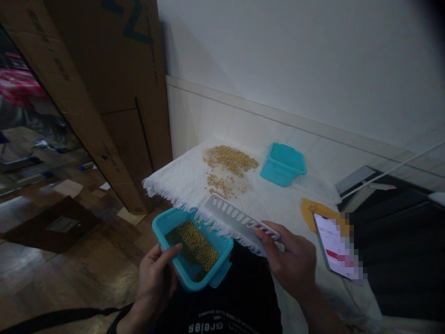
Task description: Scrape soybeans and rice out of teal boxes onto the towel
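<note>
My left hand (155,280) grips a teal plastic tub (194,248) by its near rim, held just below the fringed edge of a white cloth (184,181). The tub is partly filled with yellow-green beans (194,243). My right hand (292,260) holds a flat white slotted scraper (236,218) on the cloth's edge, its far end over the tub. More beans (229,160) lie in two loose heaps farther back on the cloth. A second teal tub (283,164) stands behind them to the right.
A phone (335,250) lies on a yellow cloth (311,211) to my right. Tall cardboard boxes (114,93) lean against the wall on the left. Wooden floor with scattered items spreads left. A dark surface and a white cable (392,169) lie right.
</note>
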A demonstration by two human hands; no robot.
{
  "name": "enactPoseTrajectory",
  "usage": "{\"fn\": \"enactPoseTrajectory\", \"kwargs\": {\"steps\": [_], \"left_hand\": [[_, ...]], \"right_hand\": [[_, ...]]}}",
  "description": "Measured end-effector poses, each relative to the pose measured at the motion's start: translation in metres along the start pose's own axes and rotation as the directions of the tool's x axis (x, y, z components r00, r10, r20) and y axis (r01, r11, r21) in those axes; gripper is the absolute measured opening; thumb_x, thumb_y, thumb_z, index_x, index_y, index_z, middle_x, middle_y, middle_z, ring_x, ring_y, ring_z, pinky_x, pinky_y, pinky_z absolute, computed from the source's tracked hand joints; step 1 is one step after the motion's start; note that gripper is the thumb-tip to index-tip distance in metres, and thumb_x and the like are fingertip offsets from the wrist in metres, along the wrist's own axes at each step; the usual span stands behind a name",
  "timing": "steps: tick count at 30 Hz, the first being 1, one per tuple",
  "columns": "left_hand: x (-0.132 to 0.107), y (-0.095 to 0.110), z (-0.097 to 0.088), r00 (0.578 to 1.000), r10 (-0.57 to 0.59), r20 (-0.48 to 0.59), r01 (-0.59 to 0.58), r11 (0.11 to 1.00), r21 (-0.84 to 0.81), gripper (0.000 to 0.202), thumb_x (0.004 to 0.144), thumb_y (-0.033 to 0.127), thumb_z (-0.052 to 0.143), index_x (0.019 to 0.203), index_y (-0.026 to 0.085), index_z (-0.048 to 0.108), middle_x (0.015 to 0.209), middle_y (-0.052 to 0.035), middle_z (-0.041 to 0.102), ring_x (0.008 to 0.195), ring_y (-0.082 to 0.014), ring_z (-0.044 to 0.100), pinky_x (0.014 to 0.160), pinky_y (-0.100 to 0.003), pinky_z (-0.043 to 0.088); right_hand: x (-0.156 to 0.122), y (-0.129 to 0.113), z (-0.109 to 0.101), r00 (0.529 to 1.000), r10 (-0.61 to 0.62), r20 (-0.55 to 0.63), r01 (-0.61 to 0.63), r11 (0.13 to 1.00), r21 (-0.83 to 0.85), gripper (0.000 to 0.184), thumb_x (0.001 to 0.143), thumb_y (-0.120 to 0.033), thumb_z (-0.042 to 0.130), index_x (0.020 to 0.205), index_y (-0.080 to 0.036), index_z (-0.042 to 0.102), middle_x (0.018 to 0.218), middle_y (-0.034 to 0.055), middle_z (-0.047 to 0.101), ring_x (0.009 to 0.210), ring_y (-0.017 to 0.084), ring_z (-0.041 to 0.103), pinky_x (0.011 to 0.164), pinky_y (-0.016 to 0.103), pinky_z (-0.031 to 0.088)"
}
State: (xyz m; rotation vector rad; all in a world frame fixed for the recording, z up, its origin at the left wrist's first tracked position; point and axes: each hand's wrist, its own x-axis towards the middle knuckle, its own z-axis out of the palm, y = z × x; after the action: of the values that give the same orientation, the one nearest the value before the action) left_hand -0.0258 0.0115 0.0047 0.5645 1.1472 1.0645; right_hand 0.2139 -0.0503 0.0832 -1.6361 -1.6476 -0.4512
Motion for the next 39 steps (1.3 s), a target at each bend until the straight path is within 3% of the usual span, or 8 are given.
{"fn": "enactPoseTrajectory", "kwargs": {"steps": [8, 39], "left_hand": [[-0.004, 0.003, 0.005, 1.000, 0.014, -0.025, -0.014, 1.000, -0.002, 0.033, 0.052, 0.038, 0.086, 0.061, 0.018, 0.061, 0.035, 0.0055, 0.052, 0.022, -0.0077, 0.037, 0.023, -0.018, 0.026], [-0.001, 0.001, 0.003, 1.000, 0.021, -0.003, -0.021, 1.000, -0.016, 0.032, 0.056, 0.038, 0.086, 0.060, 0.019, 0.060, 0.032, 0.0066, 0.049, 0.020, -0.0083, 0.036, 0.023, -0.018, 0.024]], "right_hand": [[-0.002, 0.025, 0.006, 0.995, 0.034, -0.098, -0.047, 0.989, -0.139, 0.037, 0.097, -0.044, 0.054, 0.086, -0.018, 0.077, 0.064, 0.0031, 0.075, 0.049, 0.015, 0.069, 0.050, 0.022, 0.050], [-0.008, 0.008, -0.001, 0.998, -0.021, -0.065, 0.015, 0.996, -0.092, 0.033, 0.099, -0.038, 0.053, 0.086, -0.018, 0.076, 0.069, 0.0030, 0.077, 0.050, 0.015, 0.070, 0.051, 0.021, 0.053]]}}
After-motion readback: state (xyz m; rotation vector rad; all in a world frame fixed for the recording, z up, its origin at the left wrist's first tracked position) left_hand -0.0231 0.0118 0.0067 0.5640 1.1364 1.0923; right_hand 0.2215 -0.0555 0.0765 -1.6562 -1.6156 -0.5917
